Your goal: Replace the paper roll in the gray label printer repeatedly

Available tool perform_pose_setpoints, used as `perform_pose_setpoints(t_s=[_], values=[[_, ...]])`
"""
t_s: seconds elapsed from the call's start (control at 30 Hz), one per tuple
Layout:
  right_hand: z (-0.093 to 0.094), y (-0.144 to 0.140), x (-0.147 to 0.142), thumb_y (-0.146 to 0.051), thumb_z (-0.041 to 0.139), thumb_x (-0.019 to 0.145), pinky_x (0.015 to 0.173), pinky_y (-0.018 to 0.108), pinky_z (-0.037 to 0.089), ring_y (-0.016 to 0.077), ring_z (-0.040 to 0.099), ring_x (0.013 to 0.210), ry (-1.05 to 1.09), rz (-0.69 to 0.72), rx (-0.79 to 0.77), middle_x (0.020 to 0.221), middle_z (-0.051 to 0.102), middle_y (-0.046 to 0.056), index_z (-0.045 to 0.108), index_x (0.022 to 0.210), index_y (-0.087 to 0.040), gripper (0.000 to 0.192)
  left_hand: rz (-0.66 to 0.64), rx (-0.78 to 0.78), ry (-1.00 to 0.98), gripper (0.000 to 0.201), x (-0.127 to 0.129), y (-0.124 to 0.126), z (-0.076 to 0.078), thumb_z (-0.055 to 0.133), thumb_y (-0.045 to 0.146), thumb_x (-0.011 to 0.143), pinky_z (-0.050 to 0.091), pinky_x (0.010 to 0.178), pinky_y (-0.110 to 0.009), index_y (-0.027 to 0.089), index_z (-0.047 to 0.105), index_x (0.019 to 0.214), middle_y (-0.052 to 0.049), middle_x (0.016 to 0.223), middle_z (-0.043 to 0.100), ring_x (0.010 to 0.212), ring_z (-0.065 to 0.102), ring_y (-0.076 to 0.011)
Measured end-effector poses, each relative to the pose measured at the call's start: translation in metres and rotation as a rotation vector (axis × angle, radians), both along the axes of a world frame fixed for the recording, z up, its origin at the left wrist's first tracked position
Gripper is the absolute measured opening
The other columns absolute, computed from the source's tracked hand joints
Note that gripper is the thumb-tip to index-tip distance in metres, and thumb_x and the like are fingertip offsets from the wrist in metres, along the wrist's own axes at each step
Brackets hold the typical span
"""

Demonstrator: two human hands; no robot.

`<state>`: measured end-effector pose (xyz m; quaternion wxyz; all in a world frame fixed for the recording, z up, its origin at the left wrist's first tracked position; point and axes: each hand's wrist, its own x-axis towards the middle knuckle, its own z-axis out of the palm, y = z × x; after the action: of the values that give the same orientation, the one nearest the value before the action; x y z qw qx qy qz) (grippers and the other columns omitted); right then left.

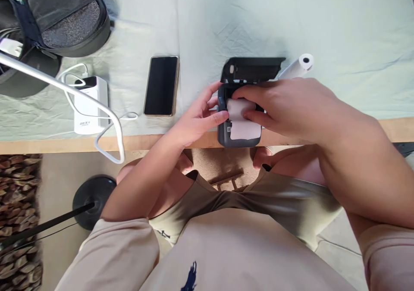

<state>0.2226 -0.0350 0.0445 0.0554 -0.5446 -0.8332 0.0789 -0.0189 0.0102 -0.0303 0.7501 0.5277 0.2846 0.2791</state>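
Observation:
A small black receipt printer (237,143) sits at the table's front edge, its lid (257,70) raised on the far side. White roll paper (245,129) lies in its open bay, with a loose end hanging over the near part of the printer. My left hand (205,114) grips the printer's left side, the thumb resting on its rim by the paper. Reaching in from the right, my right hand (284,103) has thumb and index finger closed on the paper roll. Just behind that hand is another white paper roll (296,67), partly covered by it.
A smartphone (161,86) lies left of the printer. Further left are a white power bank (90,105) with cables, a thick white cable (108,110) and an open black case (69,19). A black round stand base (92,196) is on the floor.

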Motion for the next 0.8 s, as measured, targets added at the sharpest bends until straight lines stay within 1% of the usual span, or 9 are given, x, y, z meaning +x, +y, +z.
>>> perform_pose_setpoints(t_s=[0.1,0.2,0.27,0.37,0.47,0.53,0.6,0.67,0.8], values=[[0.012,0.007,-0.012,-0.033,0.067,0.090,0.055,0.035,0.026,0.0270,0.064,0.066,-0.053,-0.092,-0.124,0.081,0.075,0.005,0.078,0.126,-0.031,0.038,-0.030,0.025,0.012,0.091,0.000,-0.001,0.002,0.088,0.047,0.088,0.063,0.111,-0.047,0.027,0.043,0.164,-0.011,0.146,0.070,0.141,0.069,-0.0370],[0.015,0.006,-0.015,-0.026,0.072,0.077,0.060,0.036,0.035,0.0240,0.062,0.068,0.152,-0.150,-0.113,0.086,0.077,0.004,0.077,0.128,-0.029,0.051,-0.035,0.058,0.021,0.094,0.001,-0.001,0.002,0.082,0.047,0.091,0.062,0.112,-0.049,0.027,0.034,0.169,-0.013,0.151,0.068,0.140,0.069,-0.0362],[0.014,0.001,-0.011,-0.023,0.067,0.076,0.059,0.036,0.039,0.0180,0.055,0.061,0.348,-0.166,-0.108,0.084,0.076,0.001,0.076,0.129,-0.026,0.053,-0.022,0.092,0.036,0.090,0.002,-0.002,0.002,0.078,0.046,0.092,0.063,0.109,-0.048,0.026,0.033,0.167,-0.012,0.145,0.071,0.135,0.071,-0.0341],[0.011,-0.007,-0.005,-0.021,0.059,0.084,0.055,0.033,0.037,0.0119,0.046,0.056,0.727,-0.216,-0.093,0.075,0.067,-0.003,0.076,0.120,-0.022,0.039,0.010,0.195,0.104,0.073,0.005,-0.004,0.005,0.072,0.044,0.092,0.065,0.100,-0.046,0.023,0.043,0.156,-0.011,0.132,0.075,0.124,0.075,-0.0320],[-0.001,-0.007,-0.005,-0.019,0.052,0.089,0.055,0.030,0.036,0.0110,0.047,0.060,1.012,-0.304,-0.119,0.078,0.064,-0.002,0.075,0.112,-0.022,0.033,0.088,0.407,0.339,0.061,0.008,-0.008,0.017,0.064,0.041,0.092,0.063,0.091,-0.045,0.020,0.055,0.148,-0.011,0.123,0.076,0.110,0.075,-0.0306],[-0.011,-0.004,-0.007,-0.021,0.052,0.089,0.054,0.029,0.034,0.0119,0.046,0.060,1.112,-0.341,-0.198,0.077,0.061,-0.001,0.074,0.112,-0.023,0.032,0.143,0.590,0.564,0.058,0.009,-0.009,0.027,0.060,0.037,0.090,0.062,0.090,-0.046,0.017,0.064,0.144,-0.011,0.120,0.074,0.102,0.073,-0.0288],[-0.021,0.001,-0.006,-0.024,0.054,0.087,0.052,0.030,0.034,0.0128,0.046,0.058,1.178,-0.362,-0.282,0.074,0.058,-0.002,0.073,0.109,-0.024,0.029,0.150,0.714,0.731,0.053,0.007,-0.008,0.036,0.057,0.036,0.090,0.061,0.093,-0.046,0.016,0.072,0.137,-0.012,0.121,0.072,0.097,0.072,-0.0268],[-0.026,0.003,-0.003,-0.026,0.056,0.084,0.048,0.030,0.033,0.0133,0.045,0.055,1.222,-0.399,-0.310,0.073,0.056,-0.002,0.071,0.104,-0.025,0.024,0.135,0.754,0.812,0.047,0.003,-0.007,0.040,0.056,0.037,0.092,0.061,0.096,-0.047,0.017,0.077,0.130,-0.012,0.117,0.072,0.097,0.072,-0.0270],[-0.023,0.002,0.000,-0.027,0.058,0.081,0.045,0.031,0.034,0.0153,0.048,0.054,1.268,-0.441,-0.293,0.071,0.057,-0.002,0.070,0.101,-0.028,0.024,0.178,0.829,0.866,0.039,-0.009,-0.008,0.034,0.062,0.043,0.096,0.062,0.096,-0.052,0.019,0.078,0.123,-0.013,0.112,0.072,0.103,0.073,-0.0318]])
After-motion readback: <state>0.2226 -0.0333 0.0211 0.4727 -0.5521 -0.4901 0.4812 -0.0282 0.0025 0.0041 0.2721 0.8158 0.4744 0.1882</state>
